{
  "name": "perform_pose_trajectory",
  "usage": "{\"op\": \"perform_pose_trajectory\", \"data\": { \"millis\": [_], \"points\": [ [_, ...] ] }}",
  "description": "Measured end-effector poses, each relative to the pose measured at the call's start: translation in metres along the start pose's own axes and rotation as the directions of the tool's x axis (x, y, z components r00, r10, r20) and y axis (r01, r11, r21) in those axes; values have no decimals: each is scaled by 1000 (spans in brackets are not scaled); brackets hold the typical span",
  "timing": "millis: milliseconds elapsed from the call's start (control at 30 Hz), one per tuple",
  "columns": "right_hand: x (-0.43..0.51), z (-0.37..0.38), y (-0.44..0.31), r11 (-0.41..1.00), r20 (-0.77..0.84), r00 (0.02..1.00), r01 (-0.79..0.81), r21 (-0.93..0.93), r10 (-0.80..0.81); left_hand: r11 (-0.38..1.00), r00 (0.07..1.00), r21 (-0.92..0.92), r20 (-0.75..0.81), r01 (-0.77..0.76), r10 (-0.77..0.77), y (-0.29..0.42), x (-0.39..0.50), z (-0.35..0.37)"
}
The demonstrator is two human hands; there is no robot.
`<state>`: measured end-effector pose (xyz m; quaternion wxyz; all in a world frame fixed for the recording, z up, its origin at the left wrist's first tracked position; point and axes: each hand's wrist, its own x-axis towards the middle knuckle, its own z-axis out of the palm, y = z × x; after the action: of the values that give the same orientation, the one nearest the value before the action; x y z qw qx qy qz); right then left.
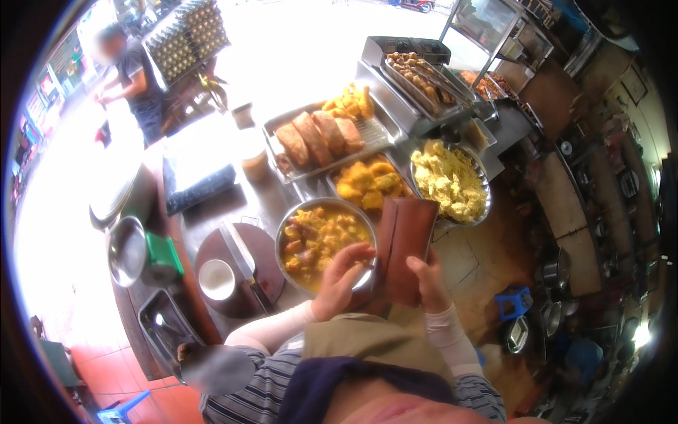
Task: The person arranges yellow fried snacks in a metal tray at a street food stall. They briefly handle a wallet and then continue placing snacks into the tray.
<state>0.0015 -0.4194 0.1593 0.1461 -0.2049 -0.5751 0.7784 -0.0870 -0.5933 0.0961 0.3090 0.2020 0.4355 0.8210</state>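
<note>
A brown leather long wallet [405,249] is held upright in front of my body. My right hand [431,281] grips its lower right side, the thumb lying across the front. Just left of the wallet is my left hand [341,281], thumb and fingers apart, with nothing visible between them. It overlaps the near right rim of a metal bowl [279,265] in this view. Chunks of food in yellow sauce [318,238] fill that bowl. Whether the left fingertips touch the wallet, I cannot tell.
A knife [241,254] and a white bowl [216,279] rest on a round board [275,275]. Trays of fried food [318,138] and a bowl of yellow battered pieces [450,180] stand beyond. At left is a green scale [163,257]. A person [135,79] stands near stacked egg trays [185,42].
</note>
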Motion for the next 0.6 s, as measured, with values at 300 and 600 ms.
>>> {"op": "perform_pose_trajectory", "data": {
  "millis": [300, 600],
  "points": [
    [-15, -10, -7, 991, -3, 992, -130, 13, 130, 970, 997, 229, 40, -80, 72, -16, 8, -6],
    [-19, -14, 4, 986, 39, 991, -133, 101, 130, 926, 989, 350, 86, -143, 120, -17, 9, 6]
  ]
}}
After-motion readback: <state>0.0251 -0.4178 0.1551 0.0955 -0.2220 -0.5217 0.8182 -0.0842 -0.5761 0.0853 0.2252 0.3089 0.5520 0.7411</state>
